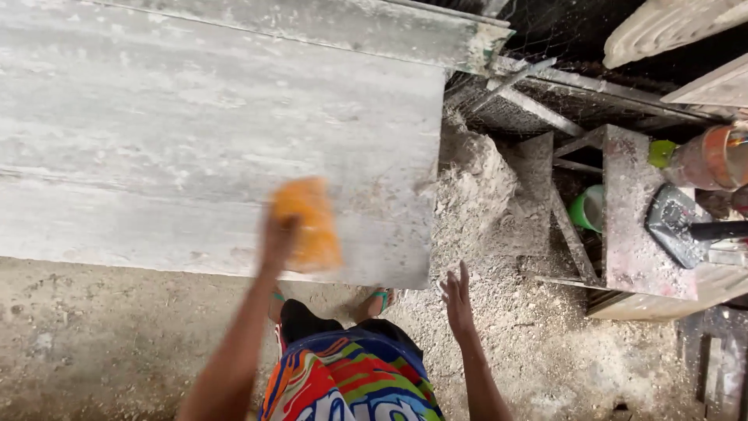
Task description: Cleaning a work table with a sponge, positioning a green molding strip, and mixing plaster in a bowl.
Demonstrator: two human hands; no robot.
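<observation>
My left hand [278, 243] grips an orange sponge-like block [308, 224], blurred by motion, against the near edge of a large pale grey slab [179, 132]. The slab lies flat and fills the upper left of the view. My right hand [457, 298] hangs free to the right of the slab's corner, fingers spread, holding nothing. My feet in green-strapped sandals [382, 297] show just under the slab's edge.
A dusty metal stand [635, 218] at the right carries a black trowel-like tool [678, 226] and a rusty orange cylinder [713, 158]. A green bucket [586, 209] sits under it. A heap of grey dust and rubble [483, 195] lies beside the slab. Wire mesh lies behind.
</observation>
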